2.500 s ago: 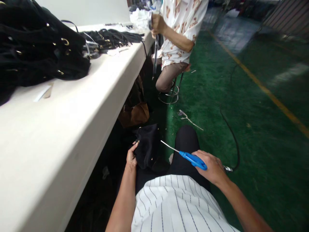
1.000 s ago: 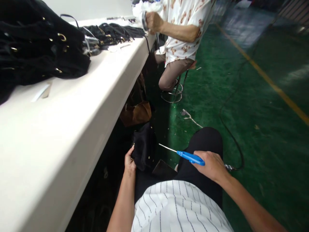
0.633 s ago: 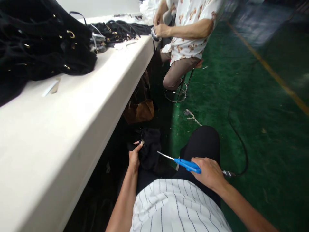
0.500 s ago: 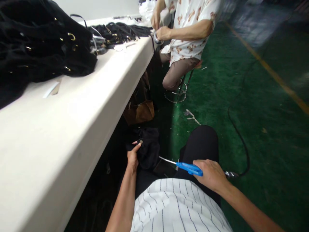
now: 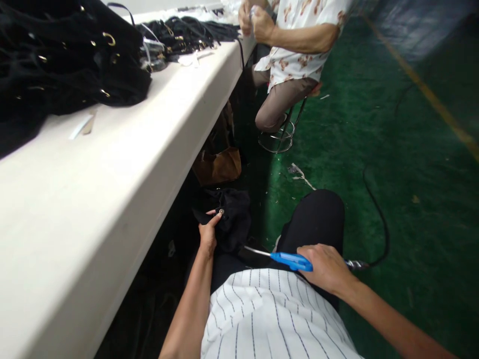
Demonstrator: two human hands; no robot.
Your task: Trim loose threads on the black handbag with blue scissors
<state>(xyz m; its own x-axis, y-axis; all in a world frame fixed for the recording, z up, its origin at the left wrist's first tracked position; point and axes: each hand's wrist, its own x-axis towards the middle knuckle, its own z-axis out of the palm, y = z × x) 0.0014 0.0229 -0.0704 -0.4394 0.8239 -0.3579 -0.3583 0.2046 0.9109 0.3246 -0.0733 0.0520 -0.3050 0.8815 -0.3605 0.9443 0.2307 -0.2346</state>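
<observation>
My left hand (image 5: pixel 208 233) pinches a black fabric bag (image 5: pixel 237 217) near a small gold-coloured metal fitting (image 5: pixel 221 212), thumb beside it. The bag hangs low over my lap, beside the table edge. My right hand (image 5: pixel 325 267) is wrapped round a blue air blow gun (image 5: pixel 292 261), whose thin metal nozzle (image 5: pixel 257 251) points left at the lower part of the bag. Whether the nozzle tip touches the cloth I cannot tell. Behind my right hand a dark hose (image 5: pixel 383 234) runs from a coiled metal sleeve (image 5: pixel 356 265).
On the white table (image 5: pixel 112 164) at left lie a heap of black bags (image 5: pixel 75 65) and black straps (image 5: pixel 187 37). A co-worker (image 5: pixel 295 55) sits on a stool (image 5: pixel 277 142) at the far end. Under the table is a brown bag (image 5: pixel 220 167); scraps litter the green floor (image 5: pixel 411 199).
The view has shifted slightly. My hands keep their holds, and the nozzle tip is a little nearer the bag's lower edge. The co-worker's hands have risen and drawn together.
</observation>
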